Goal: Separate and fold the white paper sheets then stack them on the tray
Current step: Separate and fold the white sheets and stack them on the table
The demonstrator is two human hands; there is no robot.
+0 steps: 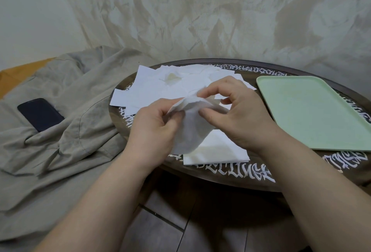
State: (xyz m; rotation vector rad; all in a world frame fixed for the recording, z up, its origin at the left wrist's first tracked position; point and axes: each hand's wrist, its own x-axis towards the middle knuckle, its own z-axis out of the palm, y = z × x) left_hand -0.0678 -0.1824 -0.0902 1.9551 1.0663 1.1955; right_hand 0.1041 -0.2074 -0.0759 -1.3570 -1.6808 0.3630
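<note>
A soft white paper sheet hangs bent between both hands above the table's near side. My left hand pinches its left edge, and my right hand grips its upper right part with thumb and fingers. Beneath them lies a small pile of folded white sheets on the table. A loose heap of white sheets spreads over the far left of the table. The pale green tray rests at the right with nothing on it.
The round dark table carries white lettering around its rim. A beige cloth covers the surface to the left, with a dark phone lying on it. A patterned curtain hangs behind. Dark floor tiles show below the table edge.
</note>
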